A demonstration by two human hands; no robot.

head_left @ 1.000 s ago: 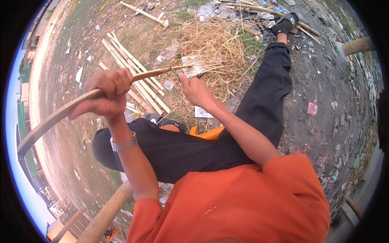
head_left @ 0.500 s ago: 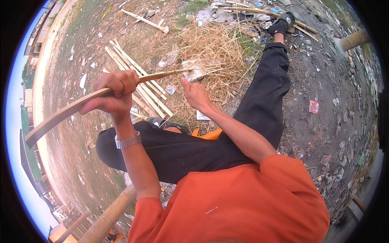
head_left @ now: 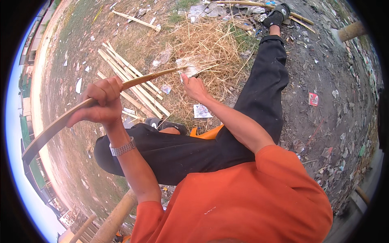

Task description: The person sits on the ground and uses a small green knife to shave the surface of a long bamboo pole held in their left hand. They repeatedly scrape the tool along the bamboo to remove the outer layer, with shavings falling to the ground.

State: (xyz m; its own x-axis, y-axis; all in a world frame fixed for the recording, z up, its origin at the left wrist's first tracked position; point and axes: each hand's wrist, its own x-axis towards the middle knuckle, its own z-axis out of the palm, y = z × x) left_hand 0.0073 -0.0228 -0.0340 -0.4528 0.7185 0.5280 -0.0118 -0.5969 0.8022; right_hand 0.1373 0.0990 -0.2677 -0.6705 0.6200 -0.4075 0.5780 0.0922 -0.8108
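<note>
My left hand [head_left: 99, 103] is wrapped round a long, thin bamboo strip [head_left: 54, 126], which slants from the far left up toward the middle. A metal-banded watch [head_left: 122, 147] sits on that wrist. By the strip's narrow far end, my right hand [head_left: 196, 88] is closed, its thumb along the tip. Whatever the right fingers grip is mostly hidden; only a small pale piece shows by the thumb. Beyond the hands lies a heap of straw-coloured shavings [head_left: 208, 46]. Several pale split strips [head_left: 131, 83] lie on the ground past my left hand.
My legs in black trousers [head_left: 259, 89] spread around the work, one stretched far right. Bamboo poles [head_left: 115, 216] stand at the lower left and upper right [head_left: 351, 31]. An orange object [head_left: 206, 133] shows between my legs. Litter and a red packet [head_left: 313, 99] dot the ground.
My left hand has moved left and a little nearer with the bamboo strip. My right hand stays by the strip's far end. The whole view has shifted slightly.
</note>
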